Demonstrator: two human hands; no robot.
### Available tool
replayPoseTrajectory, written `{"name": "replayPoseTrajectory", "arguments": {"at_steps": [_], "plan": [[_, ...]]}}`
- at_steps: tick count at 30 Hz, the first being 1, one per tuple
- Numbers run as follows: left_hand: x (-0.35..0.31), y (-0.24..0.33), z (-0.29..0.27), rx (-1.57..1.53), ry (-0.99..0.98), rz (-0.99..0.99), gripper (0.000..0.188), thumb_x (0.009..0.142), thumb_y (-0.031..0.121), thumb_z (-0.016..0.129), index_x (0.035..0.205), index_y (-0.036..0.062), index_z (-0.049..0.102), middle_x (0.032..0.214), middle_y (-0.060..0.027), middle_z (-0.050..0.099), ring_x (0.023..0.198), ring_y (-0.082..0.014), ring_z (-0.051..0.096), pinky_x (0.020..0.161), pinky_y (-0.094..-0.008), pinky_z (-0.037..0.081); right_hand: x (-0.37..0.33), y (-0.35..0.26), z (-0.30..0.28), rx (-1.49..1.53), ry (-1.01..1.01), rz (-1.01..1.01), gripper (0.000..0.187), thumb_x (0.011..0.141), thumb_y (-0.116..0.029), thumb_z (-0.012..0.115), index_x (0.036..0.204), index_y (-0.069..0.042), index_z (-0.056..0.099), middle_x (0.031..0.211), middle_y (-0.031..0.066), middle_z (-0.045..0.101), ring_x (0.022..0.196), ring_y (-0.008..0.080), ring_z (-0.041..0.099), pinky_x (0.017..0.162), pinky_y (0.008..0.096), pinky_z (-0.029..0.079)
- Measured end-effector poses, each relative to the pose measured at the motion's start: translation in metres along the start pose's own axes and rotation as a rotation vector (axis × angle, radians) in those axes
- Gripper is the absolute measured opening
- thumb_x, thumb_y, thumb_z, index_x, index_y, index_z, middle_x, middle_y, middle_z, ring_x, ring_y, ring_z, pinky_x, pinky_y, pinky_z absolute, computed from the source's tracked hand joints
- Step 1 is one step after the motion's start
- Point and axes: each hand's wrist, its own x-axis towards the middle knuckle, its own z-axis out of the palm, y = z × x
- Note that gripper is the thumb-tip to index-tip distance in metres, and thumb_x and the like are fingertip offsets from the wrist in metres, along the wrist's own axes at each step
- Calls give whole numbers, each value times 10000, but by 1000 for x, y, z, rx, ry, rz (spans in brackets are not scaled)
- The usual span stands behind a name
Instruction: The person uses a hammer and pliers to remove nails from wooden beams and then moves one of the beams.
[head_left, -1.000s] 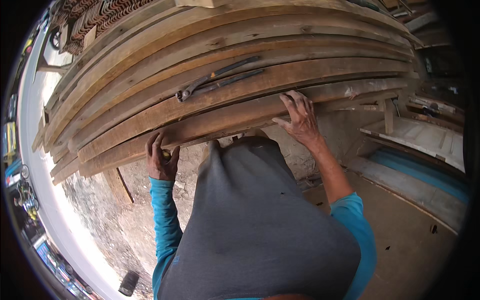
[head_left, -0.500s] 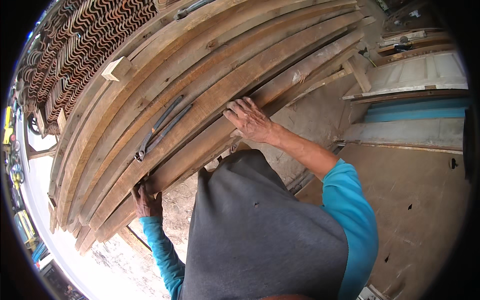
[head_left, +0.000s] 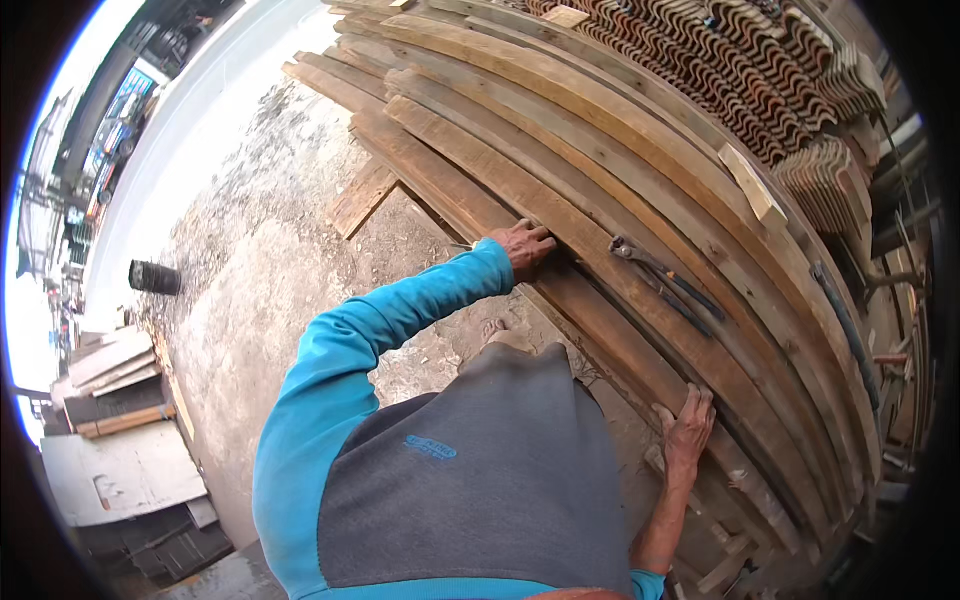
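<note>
Several long wooden beams lie side by side, and both my hands are on the one nearest my body, a brown wooden beam (head_left: 610, 322). My left hand (head_left: 526, 248) grips it with the fingers bent over its far edge. Farther right along the same beam, my right hand (head_left: 687, 424) clasps it, fingers curled over the far side and thumb on the near side. Between my hands, a little beyond them, a pair of end-cutting pincers (head_left: 668, 285) with dark handles rests on the neighbouring beams.
Stacked wavy clay roof tiles (head_left: 700, 80) stand behind the beams. A small wood block (head_left: 752, 188) lies across the far beams. Bare ground (head_left: 250, 260) stretches left, with a dark cylindrical container (head_left: 155, 277). Boards and a pale panel (head_left: 120, 478) are piled at the lower left.
My view has swung to the left, so the beams now slant down to the right and the street side shows more. Both hands still grip the near beam.
</note>
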Motion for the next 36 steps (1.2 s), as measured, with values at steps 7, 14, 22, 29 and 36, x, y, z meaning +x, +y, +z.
{"name": "replayPoseTrajectory", "arguments": {"at_steps": [7,14,22,29,36], "plan": [[-29,7,0,-52,-60,-97,691,698,272,805,1304,135,503,1338,-104,486,1153,-356,534,834,-461,569,-4,10,-7,-52,4,-138,741,562,-188,924,1167,-30,527,1175,156,562,1145,351,548,926,493,437],[-63,27,-22,-121,-69,-92,641,691,256,814,1242,124,516,1223,-106,518,1059,-327,554,768,-454,573,-32,2,-14,-72,-78,-99,785,536,-155,930,1190,-36,512,1198,179,542,1164,387,526,964,520,408],[-122,11,-15,-165,-132,-155,643,659,279,858,1190,117,534,1147,-114,553,1003,-354,576,822,-470,531,-46,-36,-4,-34,-209,-120,739,576,-309,916,1147,-46,528,1123,159,569,1120,375,546,934,551,410],[-111,2,21,-273,-213,-47,547,614,266,884,1039,107,579,1044,-115,606,967,-378,603,830,-470,521,-57,-28,5,111,-313,-42,728,655,-361,884,1168,41,558,1226,233,557,1112,421,590,988,599,412],[-109,27,47,-331,-403,-40,513,537,189,917,942,100,616,982,-145,634,969,-390,598,812,-497,499,-70,1,32,248,-554,55,753,716,-345,826,1282,18,486,1363,226,481,1350,389,413,1127,518,313]]}}
